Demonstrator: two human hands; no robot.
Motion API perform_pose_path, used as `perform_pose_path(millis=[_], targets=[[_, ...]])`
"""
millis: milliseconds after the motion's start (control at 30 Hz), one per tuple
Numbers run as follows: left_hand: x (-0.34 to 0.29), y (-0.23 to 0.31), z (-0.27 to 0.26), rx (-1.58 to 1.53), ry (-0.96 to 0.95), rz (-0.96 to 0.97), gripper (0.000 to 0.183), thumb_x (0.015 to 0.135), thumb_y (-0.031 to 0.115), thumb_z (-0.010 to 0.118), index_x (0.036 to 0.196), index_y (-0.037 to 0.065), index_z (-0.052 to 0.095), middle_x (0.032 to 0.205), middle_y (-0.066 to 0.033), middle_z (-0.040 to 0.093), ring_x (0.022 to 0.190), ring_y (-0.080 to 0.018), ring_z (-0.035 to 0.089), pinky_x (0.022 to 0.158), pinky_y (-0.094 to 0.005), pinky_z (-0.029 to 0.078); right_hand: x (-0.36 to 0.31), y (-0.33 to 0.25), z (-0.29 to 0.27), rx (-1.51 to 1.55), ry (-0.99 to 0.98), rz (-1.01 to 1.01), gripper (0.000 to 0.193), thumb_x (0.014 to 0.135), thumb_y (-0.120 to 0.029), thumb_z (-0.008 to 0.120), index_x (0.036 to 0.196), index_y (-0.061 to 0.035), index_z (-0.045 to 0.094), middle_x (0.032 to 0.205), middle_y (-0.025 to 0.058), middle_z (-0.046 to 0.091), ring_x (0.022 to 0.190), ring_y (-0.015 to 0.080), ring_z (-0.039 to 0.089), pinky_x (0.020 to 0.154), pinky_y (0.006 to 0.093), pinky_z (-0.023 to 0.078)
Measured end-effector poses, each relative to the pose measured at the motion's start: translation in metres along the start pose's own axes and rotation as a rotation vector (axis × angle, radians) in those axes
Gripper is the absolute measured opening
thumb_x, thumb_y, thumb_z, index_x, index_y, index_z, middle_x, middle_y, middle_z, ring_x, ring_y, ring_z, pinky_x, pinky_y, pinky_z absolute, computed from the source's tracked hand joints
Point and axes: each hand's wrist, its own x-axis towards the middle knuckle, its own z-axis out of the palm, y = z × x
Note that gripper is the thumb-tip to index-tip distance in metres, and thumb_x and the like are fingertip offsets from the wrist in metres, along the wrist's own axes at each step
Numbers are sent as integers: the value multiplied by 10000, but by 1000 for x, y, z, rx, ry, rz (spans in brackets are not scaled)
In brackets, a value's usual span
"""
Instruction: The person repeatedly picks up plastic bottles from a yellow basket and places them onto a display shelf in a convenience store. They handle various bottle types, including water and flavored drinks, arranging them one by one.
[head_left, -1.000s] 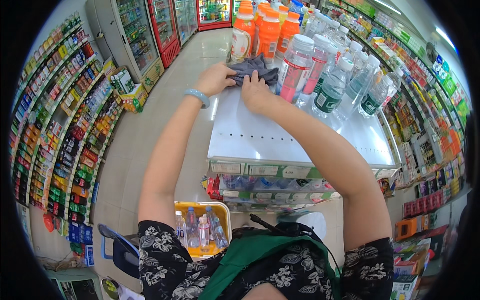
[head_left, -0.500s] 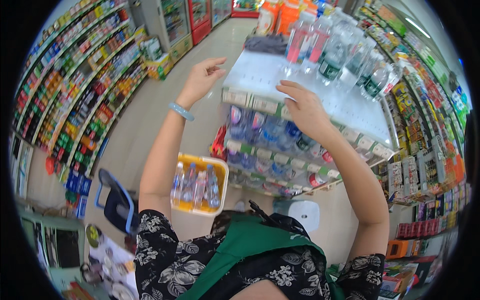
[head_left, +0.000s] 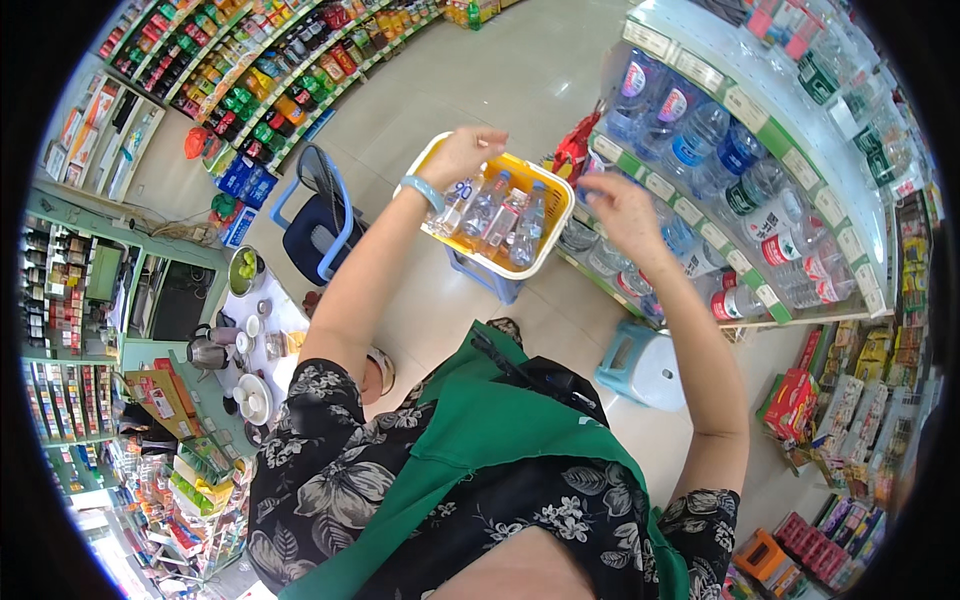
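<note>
A yellow basket (head_left: 560,215) with a white rim holds several clear plastic bottles (head_left: 505,215) and stands on a blue stool (head_left: 480,276). Over the basket's far left rim is my left hand (head_left: 465,160), its fingers stretched loosely to the right with nothing in them. My right hand (head_left: 625,215) hovers between the basket and the shelf, fingers slightly bent and apart, also holding nothing. From this view I cannot tell whether either hand touches the rim. Large water bottles (head_left: 700,135) fill the shelf tiers beside my right hand.
On the white shelf top (head_left: 740,50) stand more bottles. A pale blue stool (head_left: 650,368) is near the shelf's foot. To my left are a dark blue chair (head_left: 315,225) and a table (head_left: 285,315) with bowls and a kettle. Drink shelves (head_left: 290,90) line the far left.
My view has swung down and left, bringing the basket to the centre. Both hands have moved from beside and above the shelf top to around the basket. Both remain without anything in them.
</note>
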Motion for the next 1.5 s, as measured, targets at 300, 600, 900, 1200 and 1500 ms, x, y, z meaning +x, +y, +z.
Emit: perform_pose_path(millis=[300,600,900,1200,1500], targets=[[18,-203,19,510,-41,-242,394,800,303,609,1056,3,610,1025,-196,637,955,-353,607,867,-412,466,38,60,176,46,-333,293,239,785,-138,584,997,-77,674,962,164,652,869,289,634,787,374,491],[26,-252,42,519,-85,-360,801,655,406,768,1206,-41,396,1128,-249,482,1000,-408,559,823,-459,485,82,141,351,32,-348,806,376,762,-266,655,941,61,598,919,212,647,868,290,644,733,363,509],[41,-256,35,482,-207,-394,795,623,394,794,1152,-7,356,1126,-220,454,990,-394,567,785,-444,507,121,142,359,147,-450,1182,712,706,-517,663,978,135,574,921,306,619,902,399,622,748,417,507],[64,-220,-15,289,-342,-298,526,597,325,774,1009,44,606,1005,-191,601,990,-346,569,845,-407,465,127,111,367,543,97,1332,926,628,-373,807,1210,123,285,1079,281,555,897,311,615,719,348,515],[111,33,-113,500,137,323,745,583,243,805,1196,22,444,1031,-158,518,942,-347,558,760,-422,495,267,-2,145,586,539,569,813,625,-366,810,1167,73,393,1061,201,576,941,271,594,809,372,485]])
